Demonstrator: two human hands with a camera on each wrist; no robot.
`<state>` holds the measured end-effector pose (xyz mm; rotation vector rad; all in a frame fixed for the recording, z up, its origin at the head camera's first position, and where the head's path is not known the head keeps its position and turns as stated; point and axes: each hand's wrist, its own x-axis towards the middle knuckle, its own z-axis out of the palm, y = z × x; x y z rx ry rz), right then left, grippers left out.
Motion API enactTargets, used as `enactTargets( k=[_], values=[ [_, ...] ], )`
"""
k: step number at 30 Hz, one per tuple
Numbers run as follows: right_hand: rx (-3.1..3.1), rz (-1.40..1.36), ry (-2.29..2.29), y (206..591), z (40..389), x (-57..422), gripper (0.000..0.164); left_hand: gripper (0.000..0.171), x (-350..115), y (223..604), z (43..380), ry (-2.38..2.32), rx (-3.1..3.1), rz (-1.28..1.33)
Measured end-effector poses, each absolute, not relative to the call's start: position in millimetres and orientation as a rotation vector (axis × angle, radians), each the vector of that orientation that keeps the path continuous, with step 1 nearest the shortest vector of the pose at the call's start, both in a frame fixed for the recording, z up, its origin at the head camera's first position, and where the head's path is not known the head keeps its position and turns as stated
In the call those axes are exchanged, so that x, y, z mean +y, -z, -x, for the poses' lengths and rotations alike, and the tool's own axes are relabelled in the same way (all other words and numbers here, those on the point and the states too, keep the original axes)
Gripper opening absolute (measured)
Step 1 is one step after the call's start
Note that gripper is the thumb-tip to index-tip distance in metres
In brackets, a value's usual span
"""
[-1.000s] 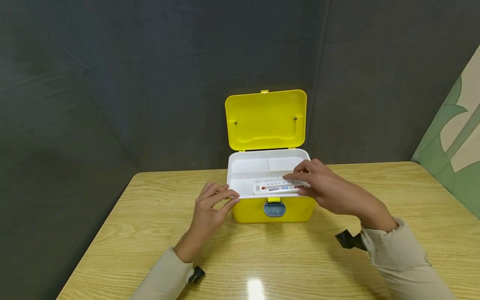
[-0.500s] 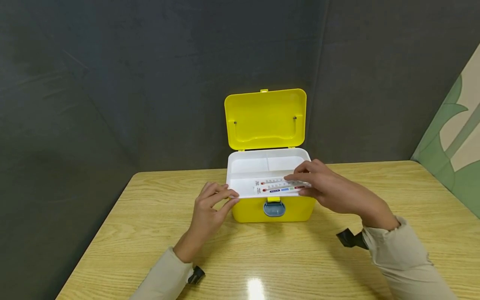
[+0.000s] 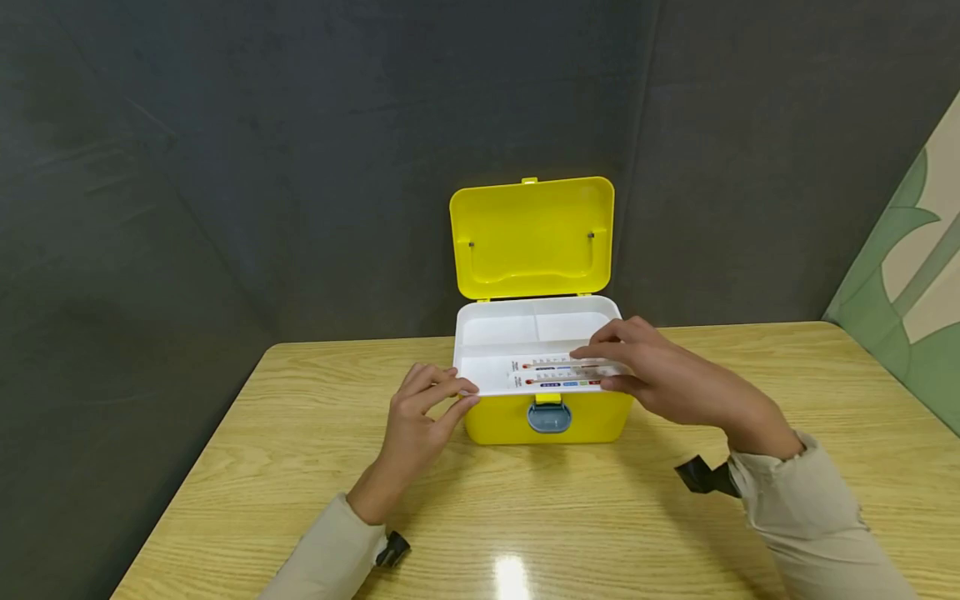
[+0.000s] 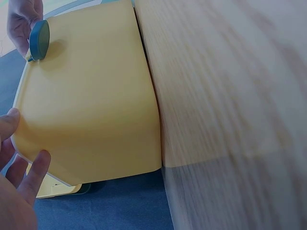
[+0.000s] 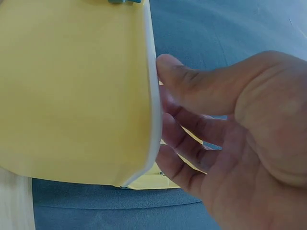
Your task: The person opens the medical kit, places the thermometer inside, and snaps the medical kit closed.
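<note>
A yellow storage box stands on the table with its lid raised. Two thermometers with white scale cards lie side by side in the front compartment of its white tray. My right hand holds the right end of the thermometers between fingertips and thumb; the exact contact is hidden behind the rim in the right wrist view. My left hand holds the front left corner of the box, its fingertips on the rim. The left wrist view shows those fingers against the yellow wall.
Two smaller compartments lie at the back of the tray. A grey-blue latch hangs on the front wall. The wooden table meets a dark cloth backdrop behind the box, and a green-and-beige pattern shows at the right.
The thermometers have gone from overlapping and tilted to lying almost parallel, with more of the back one showing. The right hand has shifted slightly; the left hand keeps its place.
</note>
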<state>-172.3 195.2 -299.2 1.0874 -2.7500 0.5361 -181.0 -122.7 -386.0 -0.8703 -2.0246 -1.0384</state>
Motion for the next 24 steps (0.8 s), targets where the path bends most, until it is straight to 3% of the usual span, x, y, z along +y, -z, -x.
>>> enactTargets(
  k=[15,24],
  values=[
    [-2.725,-0.703,-0.845,306,204,211,0.028,0.016,-128,390,179,1.055,-1.989,0.873],
    [-2.746,-0.363,-1.210,318,234,220,0.046,0.016,-127,397,178,1.068,-1.989,0.879]
  ],
)
